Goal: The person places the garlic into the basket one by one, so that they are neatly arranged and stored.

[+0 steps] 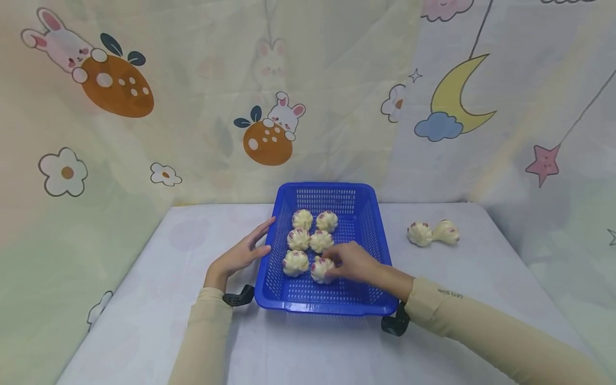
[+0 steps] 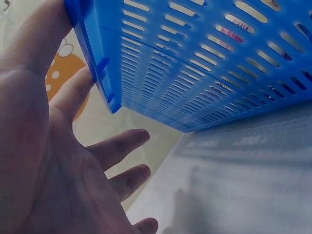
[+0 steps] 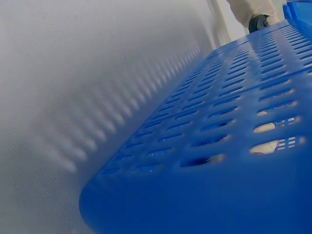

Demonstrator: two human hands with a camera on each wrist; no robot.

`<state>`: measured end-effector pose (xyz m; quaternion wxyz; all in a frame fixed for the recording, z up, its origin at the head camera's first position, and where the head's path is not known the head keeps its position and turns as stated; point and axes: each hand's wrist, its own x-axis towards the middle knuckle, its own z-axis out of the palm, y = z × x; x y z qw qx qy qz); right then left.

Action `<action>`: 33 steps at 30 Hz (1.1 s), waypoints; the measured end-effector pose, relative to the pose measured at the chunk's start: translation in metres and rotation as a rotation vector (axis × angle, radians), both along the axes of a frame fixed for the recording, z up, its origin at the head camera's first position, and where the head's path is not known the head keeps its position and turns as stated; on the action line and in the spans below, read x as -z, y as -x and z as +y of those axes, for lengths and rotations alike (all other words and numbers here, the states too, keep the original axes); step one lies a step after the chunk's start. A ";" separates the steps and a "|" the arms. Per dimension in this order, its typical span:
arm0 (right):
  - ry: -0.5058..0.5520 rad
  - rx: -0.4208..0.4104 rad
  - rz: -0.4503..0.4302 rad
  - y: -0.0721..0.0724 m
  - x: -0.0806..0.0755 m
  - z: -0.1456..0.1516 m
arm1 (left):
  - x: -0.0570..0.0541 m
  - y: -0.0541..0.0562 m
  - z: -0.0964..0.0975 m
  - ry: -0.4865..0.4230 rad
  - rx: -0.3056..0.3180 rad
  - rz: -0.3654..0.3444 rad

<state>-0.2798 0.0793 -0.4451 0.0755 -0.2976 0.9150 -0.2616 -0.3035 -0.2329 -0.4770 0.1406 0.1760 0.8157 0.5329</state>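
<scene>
A blue plastic basket (image 1: 327,307) with slotted walls stands on the table. Inside it, to the left, several cream, lobed garlic bulbs (image 1: 298,239) with purple streaks sit in two columns. My right hand (image 1: 353,262) reaches over the right wall and pinches the front bulb (image 1: 321,270) of the right column, low in the basket. At the left rim, my left hand (image 1: 240,255) touches the basket with thumb and fingertips, its fingers extended. The left wrist view shows this palm (image 2: 63,146) beside the slotted wall (image 2: 195,63). In the right wrist view the basket wall (image 3: 195,195) hides the right hand.
Two more garlic bulbs (image 1: 420,234) (image 1: 446,232) lie side by side on the white-covered table (image 1: 308,353), right of the basket. A patterned cloth (image 1: 202,107) hangs behind and at the sides. Black wrist devices (image 1: 239,295) (image 1: 396,321) sit near the basket's front corners.
</scene>
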 end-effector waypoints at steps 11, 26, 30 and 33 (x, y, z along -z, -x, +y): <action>0.013 0.083 0.009 0.001 0.004 -0.001 | 0.005 0.003 0.001 0.006 -0.006 0.008; -0.056 0.162 0.086 -0.002 0.000 -0.006 | 0.004 0.004 -0.003 -0.004 -0.008 0.005; -0.069 0.165 0.084 -0.003 -0.001 -0.005 | 0.006 0.005 -0.003 -0.009 0.006 0.005; -0.082 0.162 0.105 -0.004 -0.003 -0.004 | 0.007 0.005 -0.002 -0.019 0.018 0.003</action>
